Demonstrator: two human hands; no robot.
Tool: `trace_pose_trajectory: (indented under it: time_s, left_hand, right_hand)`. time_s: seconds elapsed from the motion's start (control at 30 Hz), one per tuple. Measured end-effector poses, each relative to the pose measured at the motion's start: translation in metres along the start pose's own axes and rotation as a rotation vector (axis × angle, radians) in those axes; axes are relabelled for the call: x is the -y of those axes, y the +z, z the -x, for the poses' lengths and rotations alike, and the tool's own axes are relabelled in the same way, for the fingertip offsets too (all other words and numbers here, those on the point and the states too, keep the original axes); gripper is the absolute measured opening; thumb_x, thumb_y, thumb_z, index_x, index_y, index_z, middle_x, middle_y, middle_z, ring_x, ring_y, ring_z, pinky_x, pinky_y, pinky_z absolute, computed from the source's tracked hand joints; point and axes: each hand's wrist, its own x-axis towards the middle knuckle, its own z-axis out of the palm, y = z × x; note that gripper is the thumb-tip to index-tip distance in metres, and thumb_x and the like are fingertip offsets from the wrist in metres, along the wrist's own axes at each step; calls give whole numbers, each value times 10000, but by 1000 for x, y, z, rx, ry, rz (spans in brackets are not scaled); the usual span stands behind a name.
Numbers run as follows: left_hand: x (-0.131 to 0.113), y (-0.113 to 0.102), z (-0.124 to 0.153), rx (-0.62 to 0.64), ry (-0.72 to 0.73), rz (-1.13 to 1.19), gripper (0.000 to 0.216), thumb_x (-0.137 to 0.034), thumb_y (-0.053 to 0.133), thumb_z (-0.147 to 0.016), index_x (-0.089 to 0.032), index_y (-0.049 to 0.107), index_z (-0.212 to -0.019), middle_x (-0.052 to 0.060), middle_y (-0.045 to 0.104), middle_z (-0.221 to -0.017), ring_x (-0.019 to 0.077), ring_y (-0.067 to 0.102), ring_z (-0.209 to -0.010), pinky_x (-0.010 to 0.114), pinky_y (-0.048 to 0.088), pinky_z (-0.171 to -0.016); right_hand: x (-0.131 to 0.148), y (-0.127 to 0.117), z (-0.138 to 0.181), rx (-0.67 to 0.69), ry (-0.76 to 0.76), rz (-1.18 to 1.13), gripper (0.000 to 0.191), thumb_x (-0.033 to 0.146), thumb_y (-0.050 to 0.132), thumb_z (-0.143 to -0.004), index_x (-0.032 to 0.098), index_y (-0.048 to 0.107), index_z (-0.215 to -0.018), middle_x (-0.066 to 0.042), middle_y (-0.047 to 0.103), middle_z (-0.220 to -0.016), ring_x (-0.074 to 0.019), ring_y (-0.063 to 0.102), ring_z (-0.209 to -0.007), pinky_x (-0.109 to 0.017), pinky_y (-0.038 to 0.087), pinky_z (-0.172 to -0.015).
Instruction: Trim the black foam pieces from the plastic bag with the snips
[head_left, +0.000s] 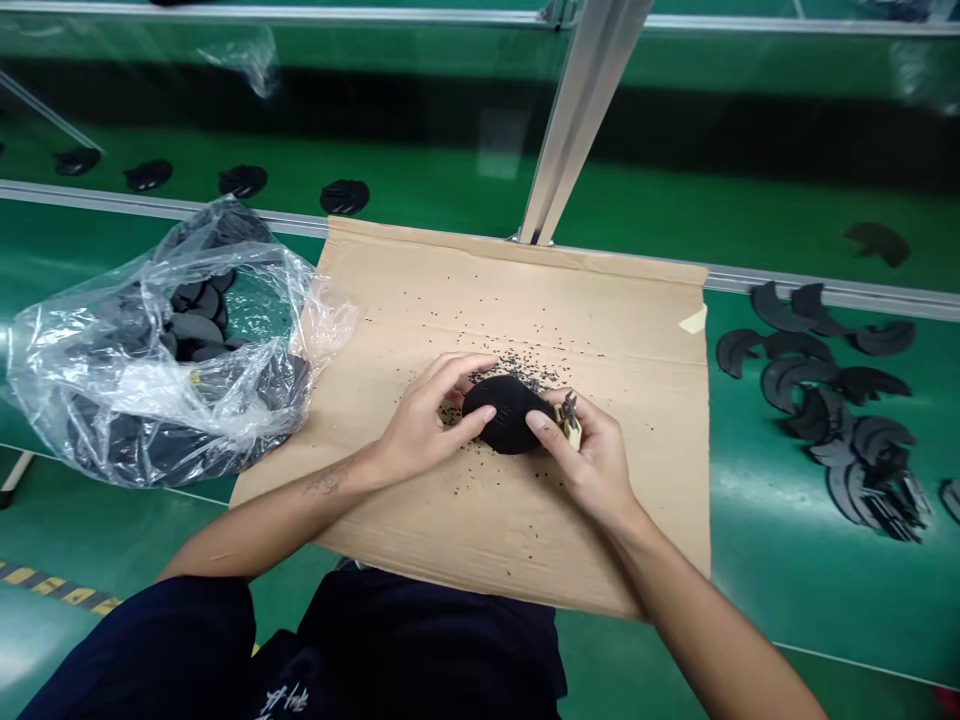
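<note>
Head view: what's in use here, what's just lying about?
In use: left hand, right hand, black round part held between them, small tool in right hand, cardboard sheet underneath, black crumbs on it.
Lying about: plastic bag of black parts, crescent pieces at right, black discs farther back.

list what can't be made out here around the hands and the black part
- Head view: underside of the black round part, hidden by the left hand and right hand.
- The small tool in the right hand's grip: mostly covered by that hand, type unclear.
- The pieces inside the plastic bag: blurred by crinkled film.
- The dark piece: cut off by the right edge.
</note>
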Motion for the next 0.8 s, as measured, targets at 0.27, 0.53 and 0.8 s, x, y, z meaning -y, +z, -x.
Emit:
trace_pose_trajectory:
  time_s: [0.27, 0.53, 0.8]
  left_hand:
    - [1, -3, 0, 88, -10, 99, 287, -253, 633, -955, -135, 687, -1211, 98, 771, -1134, 171, 753, -1005, 291, 643, -867]
    - [-8, -8, 2, 77, 404, -241, 362, -146, 646, -939, -136, 631, -1300, 103, 763, -1130, 158, 738, -1026, 309, 636, -918]
    - [-11, -8, -1, 36, 345, 4, 264, -268, 689, -936, -164, 715, -1178, 96, 779, -1008, 160, 730, -928, 298, 617, -815]
  right_hand:
    - [-3, -1, 3, -49, -266, 228, 155, 369, 653, -925, 216, 649, -907, 0, 669, -768, -147, 610, -677, -286, 501, -639]
    - [-7, -6, 1, -11, -654, 395, 185, 100, 667, -873, 211, 676, -1020, -56, 755, -900, -179, 709, -801, -343, 570, -699]
    - [-14, -4, 2, -19, -796, 313, 228, 67, 648, -855, 201, 654, -1039, -72, 737, -870, -176, 684, -721, -333, 543, -631]
